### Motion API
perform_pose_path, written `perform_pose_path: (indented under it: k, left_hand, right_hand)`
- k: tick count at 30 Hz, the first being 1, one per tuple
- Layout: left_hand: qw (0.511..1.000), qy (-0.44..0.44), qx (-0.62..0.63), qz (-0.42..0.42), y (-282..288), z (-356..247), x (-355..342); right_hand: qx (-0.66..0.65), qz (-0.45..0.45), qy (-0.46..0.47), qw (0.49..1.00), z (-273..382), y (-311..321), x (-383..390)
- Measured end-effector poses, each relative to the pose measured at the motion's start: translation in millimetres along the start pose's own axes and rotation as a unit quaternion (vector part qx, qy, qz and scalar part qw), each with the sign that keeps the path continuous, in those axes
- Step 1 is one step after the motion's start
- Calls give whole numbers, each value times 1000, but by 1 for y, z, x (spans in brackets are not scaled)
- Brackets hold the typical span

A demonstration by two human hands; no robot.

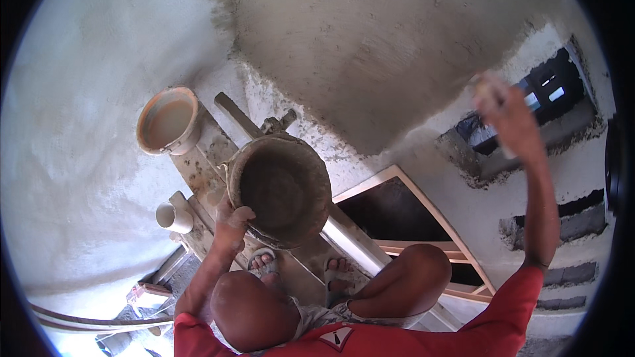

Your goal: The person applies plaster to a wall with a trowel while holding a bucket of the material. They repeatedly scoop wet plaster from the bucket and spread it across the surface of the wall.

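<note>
My left hand [233,223] grips the left rim of a mortar-caked bucket [319,188], its thumb over the edge. Grey mortar [278,188] coats the inside and lies at the bottom. Out to the right, my raised right hand [508,119] is before the wall, near an opening. Motion blurs it, but its fingers look curled round something pale that I cannot make out. The bucket rests on wooden planks [208,165] in front of my sandalled feet. Damp grey plaster [370,46] covers the wall ahead.
A second bucket [196,133] with cloudy liquid stands at the planks' far left end. Nearer is a white cup-like container [173,217]. A wooden frame [433,208] leans by the right wall. Rough-edged wall openings [493,165] lie right; a beam [235,116] juts beyond the bucket.
</note>
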State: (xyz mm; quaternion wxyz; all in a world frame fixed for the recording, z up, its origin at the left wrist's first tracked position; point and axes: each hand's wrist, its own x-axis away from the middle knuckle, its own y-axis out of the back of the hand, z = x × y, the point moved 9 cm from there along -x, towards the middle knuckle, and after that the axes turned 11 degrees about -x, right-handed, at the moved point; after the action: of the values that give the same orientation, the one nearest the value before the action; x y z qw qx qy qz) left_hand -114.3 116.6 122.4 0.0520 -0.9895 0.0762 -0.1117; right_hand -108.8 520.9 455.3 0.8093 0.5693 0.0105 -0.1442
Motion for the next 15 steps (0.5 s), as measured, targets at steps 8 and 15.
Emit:
perform_pose_path:
  k: [8, 15]
  left_hand:
    - [993, -10, -69, 96, -63, -34, -17]
    - [982, -67, -41, 170, -117, -54, -21]
  right_hand:
    - [131, 241, 241, 931, 20, -206, 91]
    - [119, 288, 251, 916, -11, -265, 99]
